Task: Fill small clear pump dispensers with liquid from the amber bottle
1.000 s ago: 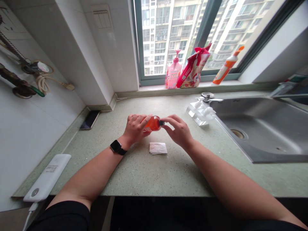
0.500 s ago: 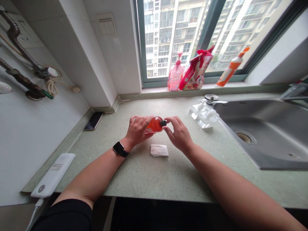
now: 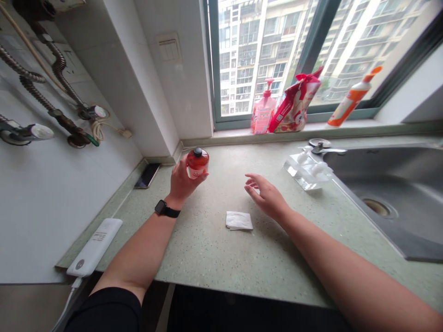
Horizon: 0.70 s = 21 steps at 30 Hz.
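Note:
My left hand (image 3: 182, 180) is wrapped round a bottle of red liquid (image 3: 198, 165) with a black cap, held upright at the back left of the counter. Whether its base touches the counter I cannot tell. My right hand (image 3: 265, 192) is empty, its fingers apart and slightly curled above the counter. In front of it, towards me, lies a folded white tissue (image 3: 239, 221). Farther right, next to the sink, stands a clear acrylic holder (image 3: 306, 171) with white rounded pieces on it.
A steel sink (image 3: 411, 184) with a tap (image 3: 327, 150) takes up the right. On the left lie a phone (image 3: 147, 175) and a cabled white power bank (image 3: 95, 246). The windowsill bears a pink pump bottle (image 3: 263, 113), a red bag (image 3: 296, 106) and an orange-white bottle (image 3: 353, 101).
My left hand has carried the bottle left and turned it from tilted to upright. My right hand has come away from its cap. The camera view has shifted a little left.

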Available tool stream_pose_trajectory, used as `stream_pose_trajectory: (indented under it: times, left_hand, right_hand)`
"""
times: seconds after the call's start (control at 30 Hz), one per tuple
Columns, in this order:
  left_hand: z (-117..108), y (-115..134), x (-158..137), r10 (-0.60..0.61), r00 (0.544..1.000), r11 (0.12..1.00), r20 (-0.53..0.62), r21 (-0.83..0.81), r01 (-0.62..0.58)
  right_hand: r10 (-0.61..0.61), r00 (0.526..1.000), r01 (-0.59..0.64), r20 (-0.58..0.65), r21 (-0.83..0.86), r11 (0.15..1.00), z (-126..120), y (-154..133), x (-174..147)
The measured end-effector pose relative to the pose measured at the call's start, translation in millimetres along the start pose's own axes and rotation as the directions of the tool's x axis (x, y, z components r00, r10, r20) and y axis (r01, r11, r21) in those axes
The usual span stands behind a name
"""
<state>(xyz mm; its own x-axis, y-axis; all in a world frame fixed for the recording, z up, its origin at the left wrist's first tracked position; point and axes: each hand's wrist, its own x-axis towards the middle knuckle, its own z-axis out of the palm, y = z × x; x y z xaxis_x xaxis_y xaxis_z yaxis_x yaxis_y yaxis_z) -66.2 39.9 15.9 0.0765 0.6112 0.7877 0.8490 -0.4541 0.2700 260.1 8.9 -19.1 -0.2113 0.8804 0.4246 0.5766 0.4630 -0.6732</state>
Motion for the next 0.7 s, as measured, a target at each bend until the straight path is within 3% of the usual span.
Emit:
stream_pose_trajectory:
  times: [0.33, 0.4, 0.5, 0.6, 0.7]
  left_hand:
    - [14.1, 48.4, -12.8, 0.102, 0.987, 0.965, 0.121, -0.252, -0.069]
    - [21.3, 54.2, -7.6, 0.045, 0.987, 0.941, 0.151, -0.338, 0.009]
    - [37.4, 62.0, 9.0, -0.065, 0.971, 0.850, 0.230, -0.497, 0.175]
    - [58.3, 75.3, 32.7, -0.086, 0.937, 0.768, 0.338, -0.576, 0.278]
    - [83.0, 96.2, 57.5, -0.078, 0.909, 0.762, 0.409, -0.563, 0.318]
  right_hand:
    - [-0.150, 0.989, 0.150, 0.005, 0.055, 0.987, 4.5, -22.4, -3.4]
    - [-0.092, 0.993, 0.095, 0.073, -0.047, 0.994, 3.0, -24.9, -1.9]
    - [0.089, 0.978, -0.042, 0.190, -0.242, 0.969, -1.7, -21.8, 3.3]
    - [0.175, 0.964, -0.107, 0.200, -0.310, 0.945, -6.3, -14.2, 9.5]
    - [0.197, 0.961, -0.128, 0.194, -0.321, 0.938, -8.3, -8.0, 13.9]
